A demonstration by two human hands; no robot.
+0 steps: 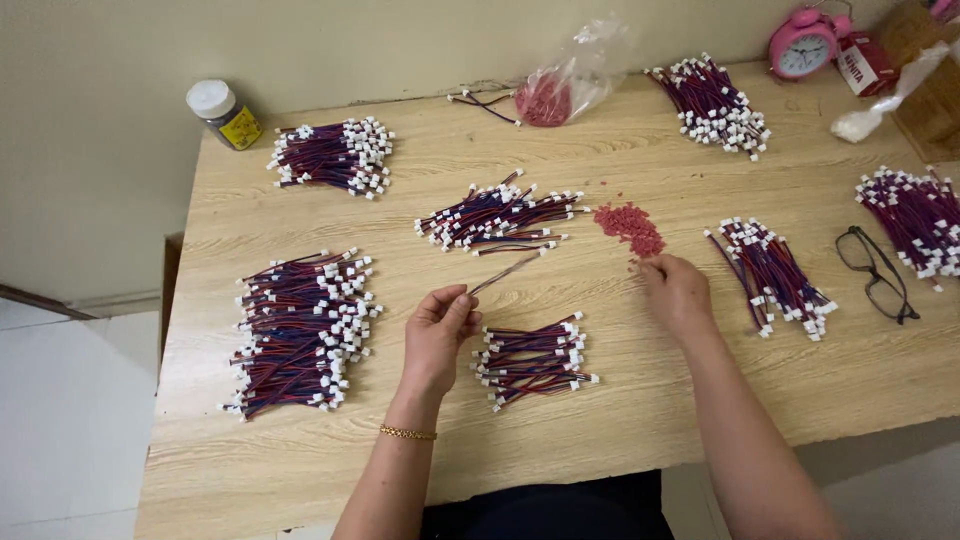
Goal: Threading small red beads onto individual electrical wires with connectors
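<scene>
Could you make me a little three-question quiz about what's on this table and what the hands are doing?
1. True or false: the left hand pinches a single wire.
2. What does the right hand reach for? A) glasses B) red pieces C) clock
3. What lies at the table's right edge, beside a wire bundle?

Key
1. True; the wire sticks up to the right from its fingertips.
2. B; its fingers touch the edge of the red pieces.
3. Glasses, folded open, black-framed.
</scene>
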